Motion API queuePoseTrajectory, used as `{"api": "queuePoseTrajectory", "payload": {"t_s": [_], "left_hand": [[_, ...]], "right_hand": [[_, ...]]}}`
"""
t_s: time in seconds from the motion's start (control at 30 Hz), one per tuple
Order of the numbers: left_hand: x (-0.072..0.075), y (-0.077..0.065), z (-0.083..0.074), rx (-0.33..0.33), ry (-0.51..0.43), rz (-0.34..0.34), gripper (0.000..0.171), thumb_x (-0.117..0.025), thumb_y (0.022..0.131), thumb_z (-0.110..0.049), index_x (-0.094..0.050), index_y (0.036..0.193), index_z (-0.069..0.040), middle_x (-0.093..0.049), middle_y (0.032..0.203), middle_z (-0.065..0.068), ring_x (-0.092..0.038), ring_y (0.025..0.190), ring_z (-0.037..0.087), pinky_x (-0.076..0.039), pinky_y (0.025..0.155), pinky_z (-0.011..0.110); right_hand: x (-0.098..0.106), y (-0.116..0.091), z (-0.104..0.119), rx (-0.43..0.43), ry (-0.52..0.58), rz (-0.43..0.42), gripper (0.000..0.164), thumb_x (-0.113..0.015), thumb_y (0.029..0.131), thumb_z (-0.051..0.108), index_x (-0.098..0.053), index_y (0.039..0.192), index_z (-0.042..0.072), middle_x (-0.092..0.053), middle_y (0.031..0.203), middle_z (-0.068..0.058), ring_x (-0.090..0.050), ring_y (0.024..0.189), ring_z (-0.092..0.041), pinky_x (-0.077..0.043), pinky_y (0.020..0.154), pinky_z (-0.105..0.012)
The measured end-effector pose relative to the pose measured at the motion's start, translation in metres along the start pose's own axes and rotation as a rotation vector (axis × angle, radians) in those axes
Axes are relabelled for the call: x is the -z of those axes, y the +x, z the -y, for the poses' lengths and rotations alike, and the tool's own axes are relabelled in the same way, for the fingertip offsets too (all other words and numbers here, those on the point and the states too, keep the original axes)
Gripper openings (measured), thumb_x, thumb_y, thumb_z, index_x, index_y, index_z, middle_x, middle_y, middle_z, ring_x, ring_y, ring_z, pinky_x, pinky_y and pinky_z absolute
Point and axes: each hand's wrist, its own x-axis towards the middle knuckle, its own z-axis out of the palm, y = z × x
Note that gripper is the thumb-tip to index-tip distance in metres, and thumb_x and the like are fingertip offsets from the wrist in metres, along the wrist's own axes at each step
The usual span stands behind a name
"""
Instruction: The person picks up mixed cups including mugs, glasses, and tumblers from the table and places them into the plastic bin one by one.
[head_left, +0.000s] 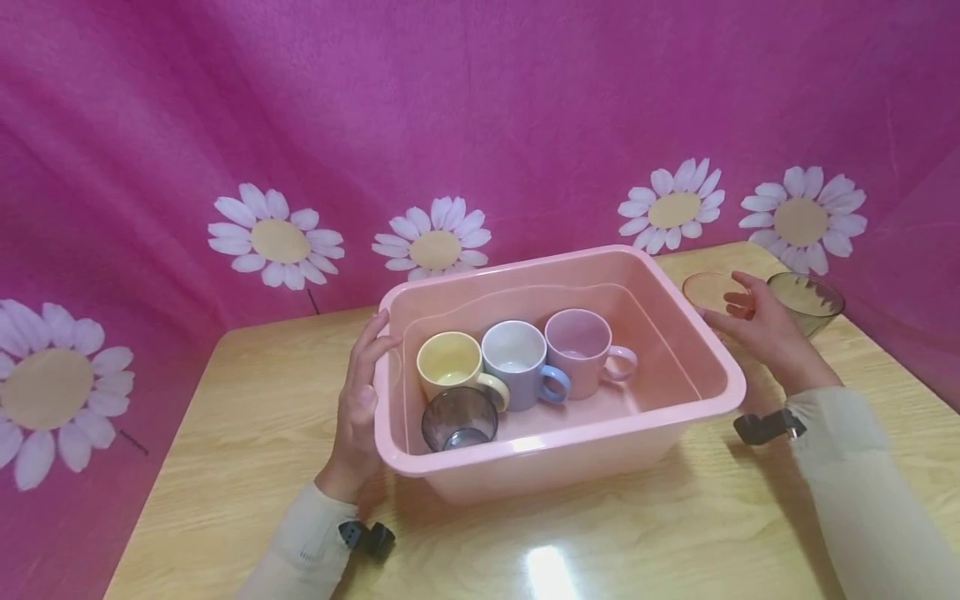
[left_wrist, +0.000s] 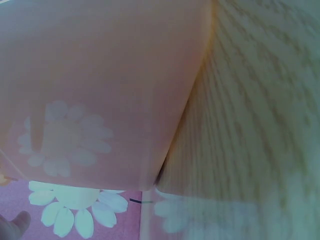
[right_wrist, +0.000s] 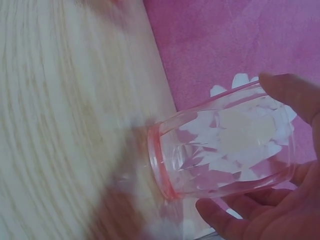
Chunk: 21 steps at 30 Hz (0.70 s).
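At the left end of the pink plastic basin (head_left: 555,462), my left hand (head_left: 357,408) rests against the wall, fingers extended up to the rim. The left wrist view shows the basin's side (left_wrist: 100,75) close up, with one fingertip (left_wrist: 17,225) low in the corner. To the basin's right, my right hand (head_left: 772,333) holds a clear glass with an orange-pink tint (right_wrist: 225,145), thumb on one side and fingers on the other. Its orange rim (head_left: 708,275) shows in the head view; the basin hides its lower part. A smoky green glass (head_left: 806,304) stands just beyond the right hand.
Inside the basin sit a yellow mug (head_left: 442,362), a blue mug with a white interior (head_left: 517,383), a pink mug (head_left: 581,354) and a dark smoky glass (head_left: 459,419). The wooden table (head_left: 247,433) meets a magenta curtain with daisies (head_left: 480,125) at its back edge.
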Motion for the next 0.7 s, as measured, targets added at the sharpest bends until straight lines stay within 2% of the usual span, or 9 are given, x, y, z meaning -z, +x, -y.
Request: {"api": "queuePoseTrajectory", "payload": {"t_s": [0.2, 0.33, 0.43, 0.5, 0.57, 0.63, 0.7], "left_hand": [[-0.0004, 0.0009, 0.0038, -0.022, 0.004, -0.007, 0.055, -0.027, 0.096, -0.04, -0.047, 0.127, 0.001, -0.031, 0.152, 0.012, -0.02, 0.144, 0.031, -0.02, 0.114, 0.056], [0.0001, 0.0008, 0.004, -0.027, 0.01, -0.004, 0.054, -0.027, 0.096, -0.039, -0.047, 0.128, 0.0, -0.031, 0.153, 0.013, -0.02, 0.144, 0.031, -0.02, 0.113, 0.056], [0.0003, 0.0009, 0.0039, -0.034, 0.016, -0.002, 0.055, -0.026, 0.096, -0.039, -0.047, 0.128, 0.0, -0.031, 0.153, 0.013, -0.021, 0.144, 0.031, -0.021, 0.113, 0.056], [0.0001, 0.0011, 0.0036, -0.034, 0.018, -0.001, 0.056, -0.026, 0.096, -0.04, -0.047, 0.128, 0.0, -0.031, 0.153, 0.014, -0.021, 0.144, 0.031, -0.021, 0.114, 0.055], [0.0001, 0.0014, 0.0034, -0.036, 0.021, -0.002, 0.056, -0.026, 0.096, -0.041, -0.047, 0.128, 0.0, -0.031, 0.153, 0.014, -0.021, 0.144, 0.031, -0.021, 0.114, 0.054], [-0.0001, 0.0017, 0.0031, -0.04, 0.024, -0.006, 0.056, -0.025, 0.096, -0.041, -0.047, 0.128, 0.0, -0.031, 0.152, 0.014, -0.021, 0.144, 0.032, -0.02, 0.115, 0.053], [-0.0003, 0.002, 0.0033, -0.046, 0.027, -0.01, 0.056, -0.025, 0.096, -0.04, -0.047, 0.127, 0.001, -0.032, 0.152, 0.015, -0.021, 0.144, 0.032, -0.019, 0.115, 0.052]], "right_hand": [[-0.0025, 0.0018, -0.0045, 0.007, 0.057, 0.0, 0.098, -0.065, 0.089, 0.042, 0.002, 0.155, 0.013, -0.02, 0.152, -0.032, -0.023, 0.137, -0.051, -0.031, 0.102, -0.065], [-0.0051, 0.0035, -0.0065, 0.03, 0.069, -0.017, 0.094, -0.063, 0.091, 0.038, 0.0, 0.154, 0.011, -0.023, 0.15, -0.034, -0.026, 0.135, -0.051, -0.034, 0.103, -0.062], [-0.0054, 0.0042, -0.0067, 0.04, 0.054, -0.03, 0.092, -0.063, 0.092, 0.036, -0.001, 0.154, 0.01, -0.027, 0.148, -0.035, -0.029, 0.133, -0.051, -0.044, 0.102, -0.043], [-0.0052, 0.004, -0.0066, 0.047, 0.051, -0.031, 0.091, -0.063, 0.092, 0.035, -0.002, 0.154, 0.009, -0.029, 0.146, -0.035, -0.031, 0.132, -0.05, -0.049, 0.092, -0.025], [-0.0052, 0.0036, -0.0066, 0.054, 0.042, -0.026, 0.09, -0.063, 0.092, 0.033, -0.002, 0.154, 0.007, -0.03, 0.145, -0.036, -0.033, 0.13, -0.05, -0.047, 0.078, -0.011], [-0.0055, 0.0032, -0.0063, 0.071, 0.039, -0.022, 0.089, -0.063, 0.092, 0.029, -0.003, 0.153, 0.005, -0.032, 0.142, -0.037, -0.035, 0.127, -0.048, -0.044, 0.07, -0.006], [-0.0054, 0.0029, -0.006, 0.091, 0.024, -0.019, 0.087, -0.063, 0.092, 0.027, -0.005, 0.153, 0.004, -0.033, 0.139, -0.038, -0.037, 0.123, -0.047, -0.042, 0.069, -0.005]]}}
